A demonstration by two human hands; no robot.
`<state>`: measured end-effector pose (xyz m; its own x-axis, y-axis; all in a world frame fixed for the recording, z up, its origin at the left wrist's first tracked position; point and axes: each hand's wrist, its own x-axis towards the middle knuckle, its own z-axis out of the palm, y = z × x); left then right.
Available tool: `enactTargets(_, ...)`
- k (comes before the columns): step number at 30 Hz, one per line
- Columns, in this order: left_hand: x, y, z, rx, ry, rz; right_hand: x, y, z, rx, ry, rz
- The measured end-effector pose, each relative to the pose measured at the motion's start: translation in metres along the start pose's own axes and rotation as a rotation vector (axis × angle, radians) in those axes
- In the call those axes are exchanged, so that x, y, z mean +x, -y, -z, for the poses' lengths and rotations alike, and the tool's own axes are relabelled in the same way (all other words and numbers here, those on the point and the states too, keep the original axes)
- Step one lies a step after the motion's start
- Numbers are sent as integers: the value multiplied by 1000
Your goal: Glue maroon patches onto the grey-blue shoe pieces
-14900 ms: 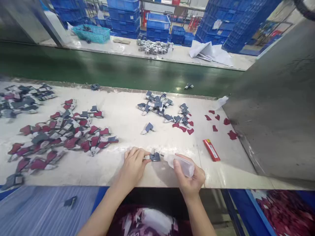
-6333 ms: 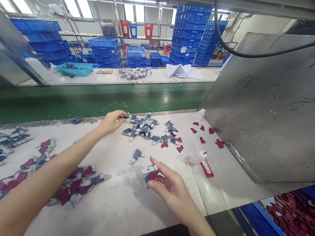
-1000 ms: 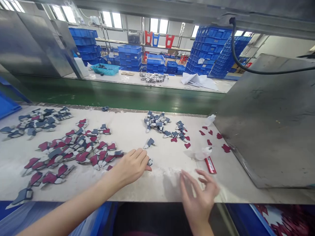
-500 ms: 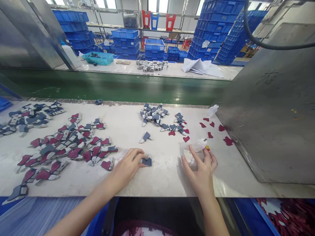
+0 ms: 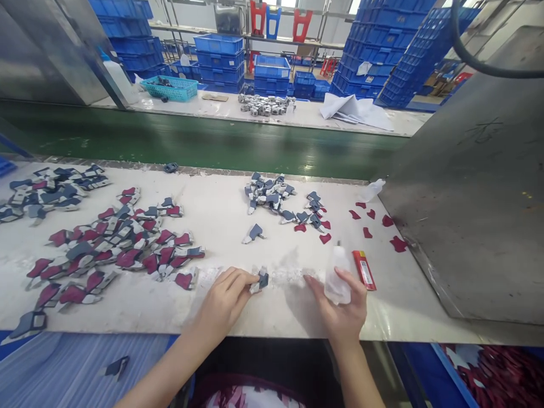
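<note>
My left hand [image 5: 229,294] pinches a small dark blue and white moulded part [image 5: 263,278] just over the white worktop. In my right hand [image 5: 346,311] is a translucent squeeze bottle [image 5: 338,277], its thin nozzle pointing away from me. The thumb of that hand stretches out to the left, apart from the bottle. To the right of the bottle lies a narrow red and yellow box [image 5: 364,271]. One loose blue and white part [image 5: 255,233] rests beyond my left hand, near a pile of similar parts [image 5: 270,191]. Maroon cut pieces [image 5: 325,238] are scattered to the right.
Parts with maroon faces [image 5: 127,258] spread over the left of the worktop [image 5: 221,209]. A metal panel [image 5: 476,187] bounds the right side. Behind runs a green belt [image 5: 212,139], with a turquoise basket [image 5: 182,90] on the ledge beyond. A bin of maroon scraps [image 5: 501,374] sits lower right.
The bottle has swung from lying slantwise to pointing away from me. The red and yellow box now shows beside my right hand. The part in my left hand has turned.
</note>
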<state>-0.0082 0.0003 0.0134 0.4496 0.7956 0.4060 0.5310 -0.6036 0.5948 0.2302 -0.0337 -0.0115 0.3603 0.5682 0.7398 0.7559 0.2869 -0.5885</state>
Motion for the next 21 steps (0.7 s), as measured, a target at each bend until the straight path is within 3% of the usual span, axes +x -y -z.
enactTargets(2,-3,0,-1,-14,-21,122,-8,12,-2,60,-42,-45)
enactTargets(5,-4,0,-2,0,-40,218,-10,30,-6,151,74,-79)
enactTargets(8,-4,3,-4,12,-46,216,-6,42,-11,183,184,-41)
enactTargets(21,-5,6,-8,7,-43,230,-1,46,-15,160,235,-86)
